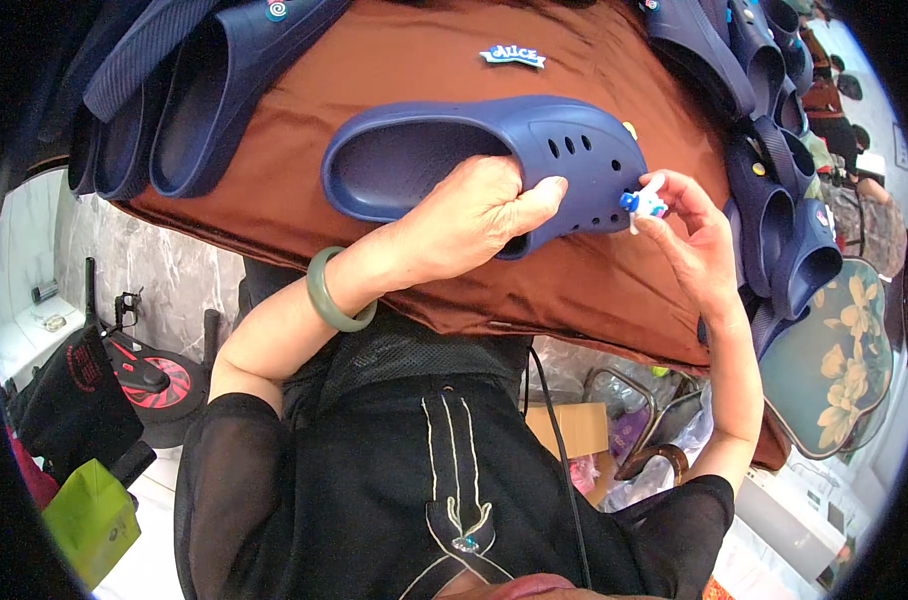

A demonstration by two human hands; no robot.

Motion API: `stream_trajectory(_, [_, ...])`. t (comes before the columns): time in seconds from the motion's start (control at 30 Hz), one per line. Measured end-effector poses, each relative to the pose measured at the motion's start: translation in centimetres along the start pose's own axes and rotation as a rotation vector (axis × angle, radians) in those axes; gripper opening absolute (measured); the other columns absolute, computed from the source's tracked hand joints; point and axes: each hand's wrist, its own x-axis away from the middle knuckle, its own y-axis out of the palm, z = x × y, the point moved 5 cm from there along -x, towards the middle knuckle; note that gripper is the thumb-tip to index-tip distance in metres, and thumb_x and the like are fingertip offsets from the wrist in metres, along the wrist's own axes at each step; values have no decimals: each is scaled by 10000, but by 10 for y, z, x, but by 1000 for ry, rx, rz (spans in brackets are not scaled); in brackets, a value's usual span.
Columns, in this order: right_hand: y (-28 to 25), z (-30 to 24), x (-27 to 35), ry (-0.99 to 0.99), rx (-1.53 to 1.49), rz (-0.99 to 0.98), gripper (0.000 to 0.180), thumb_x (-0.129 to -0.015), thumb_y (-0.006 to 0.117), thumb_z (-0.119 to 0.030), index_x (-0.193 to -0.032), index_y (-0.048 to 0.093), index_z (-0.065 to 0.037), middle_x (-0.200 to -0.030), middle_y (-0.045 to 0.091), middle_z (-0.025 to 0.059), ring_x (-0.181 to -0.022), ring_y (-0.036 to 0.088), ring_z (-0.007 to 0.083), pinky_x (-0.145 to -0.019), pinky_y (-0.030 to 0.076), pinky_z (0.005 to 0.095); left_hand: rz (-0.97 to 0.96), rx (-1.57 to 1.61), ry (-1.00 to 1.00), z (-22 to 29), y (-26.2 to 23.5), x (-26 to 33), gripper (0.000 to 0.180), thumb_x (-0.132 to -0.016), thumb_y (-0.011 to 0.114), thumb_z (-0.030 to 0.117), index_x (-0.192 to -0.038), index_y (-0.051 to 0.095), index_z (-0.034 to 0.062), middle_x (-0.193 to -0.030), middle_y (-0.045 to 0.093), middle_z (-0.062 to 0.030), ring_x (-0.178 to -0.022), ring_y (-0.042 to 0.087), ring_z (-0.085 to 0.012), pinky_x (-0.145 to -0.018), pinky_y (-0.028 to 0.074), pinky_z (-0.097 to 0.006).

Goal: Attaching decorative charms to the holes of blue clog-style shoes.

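My left hand [474, 215] grips a dark blue clog [592, 185] with its fingers inside the opening and its thumb on top of the upper. The clog lies over the brown cloth, toe to the right, with round and oval holes across its front. A small yellow piece shows at the toe's far edge. Beside the toe, my right hand [692, 240] pinches a small blue and white shoe charm [642, 203] between thumb and fingers. Whether the charm touches the clog I cannot tell. A jade-green bangle [324, 290] circles my left wrist.
Blue clogs [199, 120] stand at the far left of the brown-clothed table [614, 290]; more clogs [774, 190] cluster on the right. Beyond my clog lies a blue and white lettered charm [512, 56]. A floral chair back [834, 360] stands at right, a cardboard box [574, 428] below the table.
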Motion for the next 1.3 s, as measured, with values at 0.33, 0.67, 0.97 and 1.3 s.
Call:
stream_trajectory(0.33, [12, -36, 1, -497, 715, 122, 350, -707, 743, -25, -1039, 634, -51, -934, 596, 107, -840, 570, 248, -721, 485, 334, 15, -12, 40, -2, -1, -3, 304, -970, 471, 271, -982, 555, -20, -674, 488, -65, -608, 458, -159, -584, 437, -332])
stream_trajectory(0.67, [4, -19, 7, -328, 531, 156, 336, -683, 777, -35, -961, 590, -36, -978, 589, 98, -863, 580, 248, -794, 488, 338, -29, -192, 77, -7, 3, 7, 349, -970, 471, 298, -890, 554, -32, -641, 482, -134, -570, 457, -224, -568, 426, -359])
stream_trajectory(0.97, [9, -3, -19, 169, -243, -56, 666, -608, 784, 45, -1175, 464, -94, -1176, 553, 75, -1050, 578, 169, -931, 471, 315, -48, -160, 170, 0, 8, 3, 312, -953, 485, 252, -963, 549, -53, -700, 514, -174, -608, 495, -273, -622, 444, -392])
stream_trajectory(1.3, [6, 4, -15, 11, -231, -52, 653, -683, 749, 45, -1234, 422, -84, -1155, 495, 84, -1014, 559, 183, -871, 503, 326, -34, 10, 78, 18, 5, 5, 356, -935, 510, 201, -1214, 520, -19, -961, 602, -68, -872, 546, -166, -810, 456, -302])
